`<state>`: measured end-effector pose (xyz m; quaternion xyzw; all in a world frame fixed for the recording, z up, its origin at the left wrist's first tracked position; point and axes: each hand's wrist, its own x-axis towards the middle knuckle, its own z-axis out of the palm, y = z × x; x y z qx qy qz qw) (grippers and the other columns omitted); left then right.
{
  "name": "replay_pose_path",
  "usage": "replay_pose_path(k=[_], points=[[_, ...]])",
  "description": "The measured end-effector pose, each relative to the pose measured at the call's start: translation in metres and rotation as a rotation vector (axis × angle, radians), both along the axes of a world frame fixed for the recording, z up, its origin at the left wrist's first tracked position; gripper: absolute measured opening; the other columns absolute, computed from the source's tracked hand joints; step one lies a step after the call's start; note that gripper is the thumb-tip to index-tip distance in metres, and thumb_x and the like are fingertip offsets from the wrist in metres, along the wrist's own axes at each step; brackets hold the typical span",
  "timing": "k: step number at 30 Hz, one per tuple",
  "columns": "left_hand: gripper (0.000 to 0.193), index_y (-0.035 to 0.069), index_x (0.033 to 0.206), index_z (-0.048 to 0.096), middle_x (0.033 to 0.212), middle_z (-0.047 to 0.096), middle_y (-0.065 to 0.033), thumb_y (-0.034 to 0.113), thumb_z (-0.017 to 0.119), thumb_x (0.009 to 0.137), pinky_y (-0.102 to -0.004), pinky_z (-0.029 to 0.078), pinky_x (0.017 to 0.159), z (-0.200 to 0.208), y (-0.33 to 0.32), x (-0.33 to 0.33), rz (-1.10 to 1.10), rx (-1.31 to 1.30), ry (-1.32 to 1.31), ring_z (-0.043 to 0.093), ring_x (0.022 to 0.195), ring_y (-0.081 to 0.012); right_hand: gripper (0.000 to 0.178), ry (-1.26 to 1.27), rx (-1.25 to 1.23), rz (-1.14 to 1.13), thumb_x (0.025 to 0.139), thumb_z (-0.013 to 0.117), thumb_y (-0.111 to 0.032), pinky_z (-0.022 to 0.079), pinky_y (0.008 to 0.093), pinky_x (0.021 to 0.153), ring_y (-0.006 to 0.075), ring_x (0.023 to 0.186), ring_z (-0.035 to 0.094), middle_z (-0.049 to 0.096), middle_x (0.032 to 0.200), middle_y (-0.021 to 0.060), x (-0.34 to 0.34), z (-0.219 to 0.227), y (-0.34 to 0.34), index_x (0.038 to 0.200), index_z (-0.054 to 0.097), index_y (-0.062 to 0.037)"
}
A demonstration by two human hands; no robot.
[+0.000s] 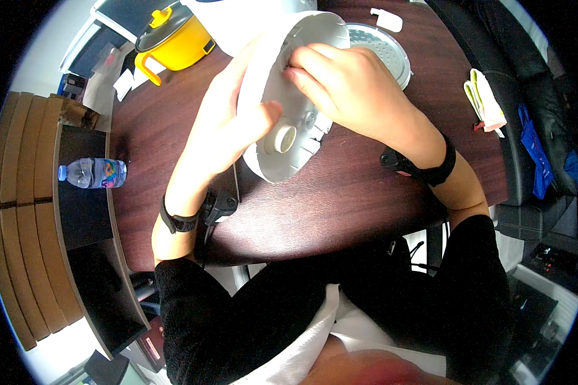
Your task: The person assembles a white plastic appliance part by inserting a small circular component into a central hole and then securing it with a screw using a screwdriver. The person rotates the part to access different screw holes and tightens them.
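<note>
A round white plastic shell (295, 115), shallow and hollow, is tilted on its side above the brown table, its inside facing right. My left hand (228, 122) grips its left side, with the thumb over the near rim beside a short white cylindrical part (284, 137) inside. My right hand (347, 90) reaches into the shell from the right. Its fingers are bent and pressed together against the inner wall; whatever they pinch is hidden. Behind that hand lies a round metal tray with holes (385, 54), partly covered by it.
A large white container (250, 19) stands at the back, beside a yellow pot with a lid (183, 48). A small white plastic piece (386, 20) lies far right. A folded cloth (485, 102) rests at the right edge, a water bottle (93, 173) at the left edge.
</note>
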<state>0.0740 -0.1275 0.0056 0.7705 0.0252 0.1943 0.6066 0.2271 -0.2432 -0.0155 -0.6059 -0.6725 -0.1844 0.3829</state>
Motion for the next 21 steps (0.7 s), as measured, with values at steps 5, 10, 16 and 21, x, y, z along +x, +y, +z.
replay_pose_path(k=[5, 10, 16, 21], points=[[0.073, -0.004, 0.137, 0.033, 0.122, 0.048, -0.011, 0.016, 0.057, 0.071, -0.029, 0.036, 0.096, 0.004, -0.004, -0.001, 0.008, 0.025, 0.022, 0.046, 0.111, -0.0175, 0.019, 0.284, -0.022, 0.08, 0.087, 0.055, -0.019, 0.048, 0.039, 0.052, 0.0314, 0.058, 0.061, 0.055, 0.058, 0.0137, -0.006, -0.008, 0.004, 0.079, 0.058, -0.0017], [0.073, -0.003, 0.137, 0.033, 0.121, 0.048, -0.0111, 0.017, 0.058, 0.071, -0.029, 0.036, 0.096, 0.002, -0.001, 0.001, -0.011, 0.033, 0.019, 0.046, 0.111, -0.0175, 0.029, 1.132, -0.378, 0.315, 0.095, 0.046, -0.022, 0.035, 0.0234, 0.041, 0.0096, 0.044, 0.046, 0.049, 0.055, 0.0008, -0.011, -0.001, -0.002, 0.08, 0.057, -0.0005], [0.075, -0.003, 0.138, 0.032, 0.123, 0.048, -0.0119, 0.018, 0.059, 0.071, -0.0298, 0.035, 0.097, 0.001, 0.002, 0.001, -0.046, 0.013, -0.004, 0.045, 0.113, -0.0183, 0.031, 1.251, -0.502, 0.32, 0.096, 0.046, -0.025, 0.032, 0.023, 0.038, 0.0066, 0.04, 0.041, 0.046, 0.053, -0.0018, -0.01, 0.009, -0.007, 0.078, 0.057, -0.0023], [0.075, -0.004, 0.138, 0.032, 0.125, 0.047, -0.0125, 0.017, 0.058, 0.071, -0.0302, 0.035, 0.098, 0.002, -0.002, 0.0, 0.0, 0.011, 0.016, 0.044, 0.115, -0.0189, 0.019, 0.146, -0.107, 0.04, 0.085, 0.057, -0.02, 0.048, 0.0391, 0.052, 0.0312, 0.057, 0.06, 0.059, 0.067, 0.0141, -0.001, 0.012, -0.008, 0.081, 0.056, -0.0017]])
